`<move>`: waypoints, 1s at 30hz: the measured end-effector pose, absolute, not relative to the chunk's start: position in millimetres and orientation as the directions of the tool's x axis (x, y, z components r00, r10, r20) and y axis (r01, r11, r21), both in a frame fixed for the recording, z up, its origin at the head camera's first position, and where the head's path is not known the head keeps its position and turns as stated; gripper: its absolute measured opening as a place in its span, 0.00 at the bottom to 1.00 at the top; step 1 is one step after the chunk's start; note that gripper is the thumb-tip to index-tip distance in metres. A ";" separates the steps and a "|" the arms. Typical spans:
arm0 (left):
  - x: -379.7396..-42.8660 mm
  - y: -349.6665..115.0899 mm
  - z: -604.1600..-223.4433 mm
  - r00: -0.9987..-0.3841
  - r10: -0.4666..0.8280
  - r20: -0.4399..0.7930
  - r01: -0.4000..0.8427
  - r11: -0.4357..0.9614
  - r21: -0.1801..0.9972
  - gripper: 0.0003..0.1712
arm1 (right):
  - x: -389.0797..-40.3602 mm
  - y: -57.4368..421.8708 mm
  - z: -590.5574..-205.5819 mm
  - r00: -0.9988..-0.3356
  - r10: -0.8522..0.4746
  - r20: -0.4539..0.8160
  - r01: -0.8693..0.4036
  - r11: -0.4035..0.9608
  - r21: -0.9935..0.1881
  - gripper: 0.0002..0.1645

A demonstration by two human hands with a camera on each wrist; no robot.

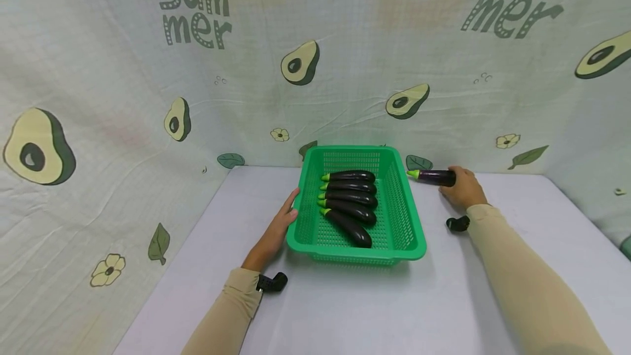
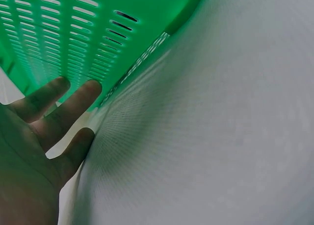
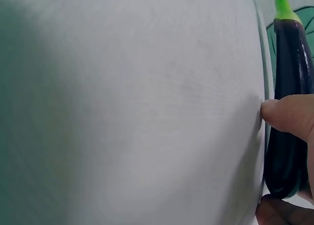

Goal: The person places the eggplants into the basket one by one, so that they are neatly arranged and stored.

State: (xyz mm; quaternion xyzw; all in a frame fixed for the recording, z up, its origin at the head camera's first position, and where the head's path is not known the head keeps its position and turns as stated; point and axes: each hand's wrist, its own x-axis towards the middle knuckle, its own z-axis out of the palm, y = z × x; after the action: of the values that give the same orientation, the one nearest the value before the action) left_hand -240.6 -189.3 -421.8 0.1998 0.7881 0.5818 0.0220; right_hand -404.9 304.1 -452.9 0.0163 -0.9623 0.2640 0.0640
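A green plastic basket with slotted walls stands on the table; several dark eggplants lie side by side in it, green stems to the left. My left hand rests against the basket's left side. In the left wrist view, the fingers stretch out toward the slotted wall. Right of the basket, near the table's back edge, my right hand grips one eggplant by its thick end, the stem pointing left. The right wrist view shows the thumb across this eggplant.
A white cloth covers the table. Behind it hangs a pale curtain printed with avocados, leaves and lettering, close to the back edge. Each wrist wears a small black camera, one on the left and one on the right.
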 end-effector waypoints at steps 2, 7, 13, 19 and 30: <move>-239.8 -189.3 -421.2 -0.920 0.338 0.197 0.287 0.242 0.927 0.35 | -405.9 304.3 -454.0 -0.991 -0.004 0.130 -0.069 0.865 -0.497 0.45; -239.8 -189.7 -422.0 -0.919 0.340 0.199 0.291 0.247 0.924 0.34 | -405.7 305.0 -455.1 -0.990 -0.011 0.138 -0.076 0.874 -0.479 0.45; -240.3 -190.1 -423.2 -0.916 0.343 0.207 0.300 0.242 0.923 0.34 | -405.3 300.4 -455.2 -0.988 0.041 0.148 -0.039 0.865 -0.500 0.43; -240.1 -189.4 -423.9 -0.919 0.333 0.212 0.296 0.227 0.928 0.35 | -406.3 297.2 -455.9 -0.984 0.091 0.152 -0.003 0.851 -0.526 0.40; -241.4 -189.4 -424.7 -0.920 0.332 0.210 0.295 0.230 0.928 0.34 | -398.2 309.5 -453.6 -0.971 0.077 0.226 -0.062 0.833 -0.549 0.41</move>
State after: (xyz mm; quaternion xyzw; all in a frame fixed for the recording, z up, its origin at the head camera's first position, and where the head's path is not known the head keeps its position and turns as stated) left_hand -241.4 -189.4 -424.7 0.1997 0.7840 0.5875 0.0157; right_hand -398.2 309.5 -453.6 -0.0038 -0.9498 0.2887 0.1203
